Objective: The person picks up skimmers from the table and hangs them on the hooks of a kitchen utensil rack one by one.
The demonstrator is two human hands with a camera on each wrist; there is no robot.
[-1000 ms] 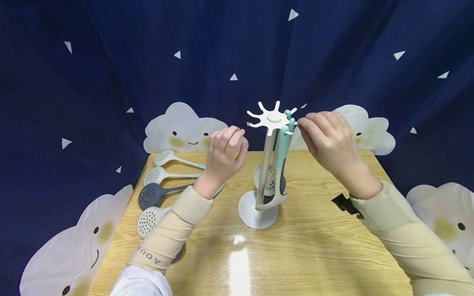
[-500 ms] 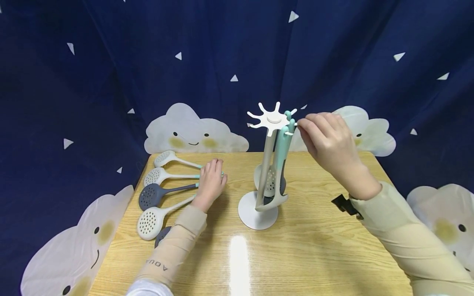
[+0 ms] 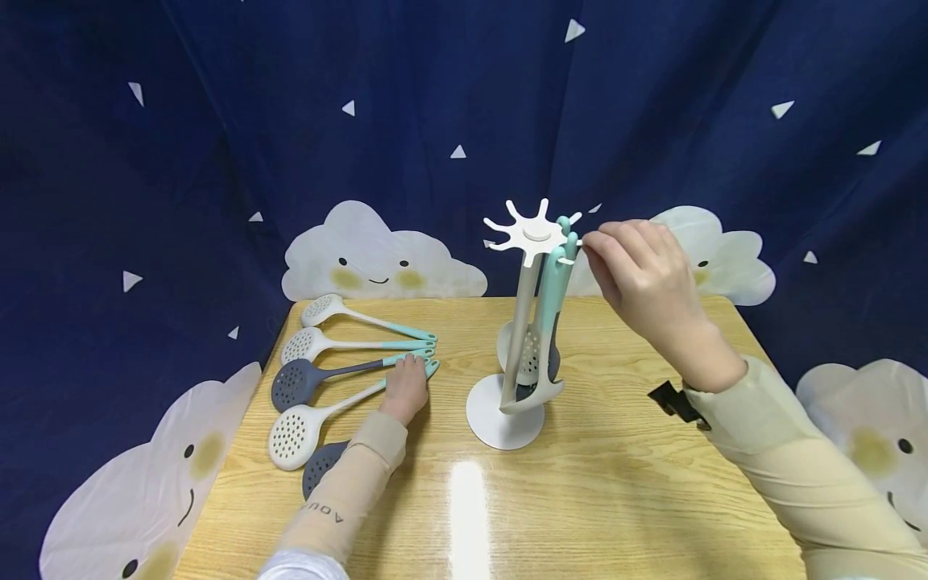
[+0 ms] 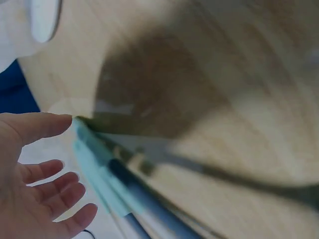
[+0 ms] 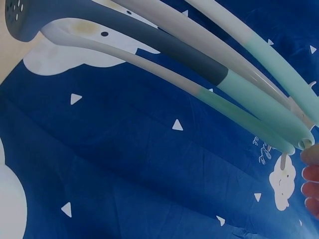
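In the head view my left hand [image 3: 406, 391] is low over the table at the turquoise handles of several skimmers. In the left wrist view its thumb reaches the handle ends [image 4: 92, 149], and the other fingers are spread loosely beside them. A dark skimmer [image 3: 292, 385] and a pale skimmer [image 3: 292, 437] lie nearest that hand. My right hand [image 3: 648, 282] pinches the tip of one arm of the white utensil stand [image 3: 528, 298]. From the stand's hooks hang turquoise-handled utensils [image 3: 554, 282], one with a dark shaft [image 5: 149, 40] in the right wrist view.
Two more pale skimmers [image 3: 324, 309] lie toward the back left of the wooden table [image 3: 638, 483]. Another dark skimmer [image 3: 322, 467] is partly hidden under the left forearm. A blue curtain [image 3: 464, 97] with cloud shapes hangs behind and at the sides.
My left hand has come down from beside the stand to the skimmer handles, then shifted slightly toward me and to the left. My right hand stays at the stand's arm.
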